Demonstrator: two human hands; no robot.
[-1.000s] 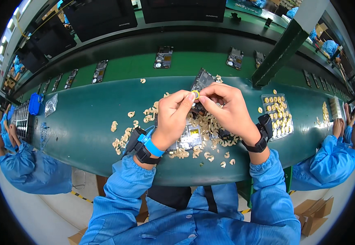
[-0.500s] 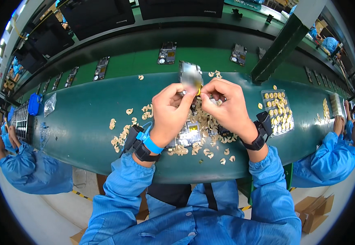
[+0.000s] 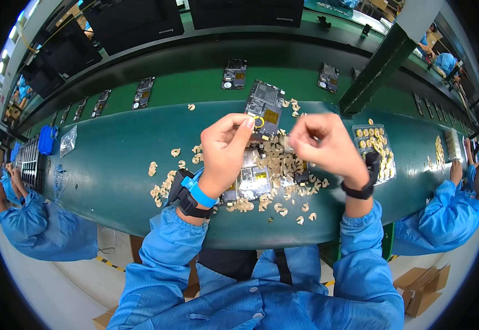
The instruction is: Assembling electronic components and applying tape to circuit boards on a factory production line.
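My left hand [image 3: 224, 148] has thumb and forefinger pinched on a small yellow ring [image 3: 262, 119]. Behind the ring, a dark circuit board [image 3: 266, 102] stands out with a gold patch; whether the fingers also touch it is unclear. Just right of that, my right hand [image 3: 327, 144] hovers above the table, fingers curled and smeared by motion, so what they hold cannot be made out. Beneath both hands spreads a pile of beige crescent-shaped pieces [image 3: 286, 165]. More circuit boards [image 3: 255, 180] lie partly buried under it.
A clear tray [image 3: 359, 163] of round gold parts sits on the right of the green table [image 3: 113, 165]. Along the back strip lie several boards [image 3: 234, 74]. A green post [image 3: 374, 69] rises at back right. Co-workers in blue [image 3: 44, 223] sit on either side.
My right hand has parted from the left and moved rightward. The left hand keeps the yellow ring, which now shows more fully. Boards on the back strip have shifted slightly right.
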